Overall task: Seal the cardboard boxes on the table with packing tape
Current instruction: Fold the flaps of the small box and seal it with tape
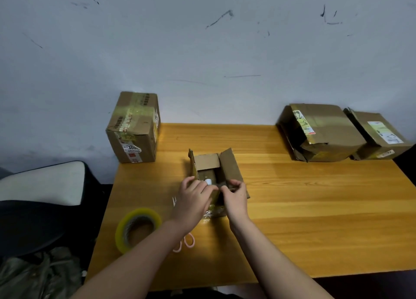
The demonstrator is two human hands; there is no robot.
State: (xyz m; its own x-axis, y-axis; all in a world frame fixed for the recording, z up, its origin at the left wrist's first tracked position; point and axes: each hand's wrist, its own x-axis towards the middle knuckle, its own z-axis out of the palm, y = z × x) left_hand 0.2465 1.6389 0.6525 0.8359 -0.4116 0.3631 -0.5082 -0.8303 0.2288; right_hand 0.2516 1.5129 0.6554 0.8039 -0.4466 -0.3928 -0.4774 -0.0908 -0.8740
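Four brown cardboard boxes sit on the orange wooden table [292, 208]: one small open box [216, 170] at centre, one taped box [132, 127] far left, two battered boxes [319, 130] far right. One yellowish roll of packing tape [137, 229] lies near-left. The left hand [191, 202] and right hand [234, 197] pinch the open box's near flap with curled fingers.

Both hands [193, 199] [234, 197] pinch the near flap of the open box [216, 175]. Just left of the grip the tape roll [137, 229] and scissors [186, 242] block; bare table [315, 208] lies right, with boxes [319, 130] well beyond.
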